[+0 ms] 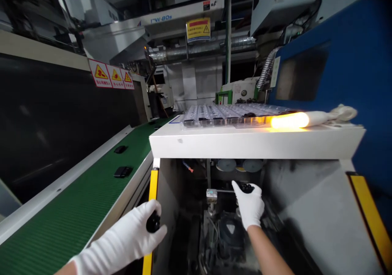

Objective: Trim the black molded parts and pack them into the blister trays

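Note:
My left hand (139, 230), in a white glove, is closed round a round black part (153, 222) near the yellow edge strip. Farther right, over the opening beneath the white table, my right hand (249, 203), also gloved, has its fingers curled round a black part (246, 188). Two black parts, a nearer one (122, 171) and a farther one (120, 149), lie on the green conveyor belt (88, 201). A clear tray (226, 114) with black parts in its compartments rests on the white table (251, 144).
A glowing lamp (289, 120) lies at the tray's front right. Yellow strips (153, 189) line both sides of the opening, with machinery (228, 230) inside. A dark machine panel (61, 120) borders the belt, and a blue machine (352, 71) stands at right.

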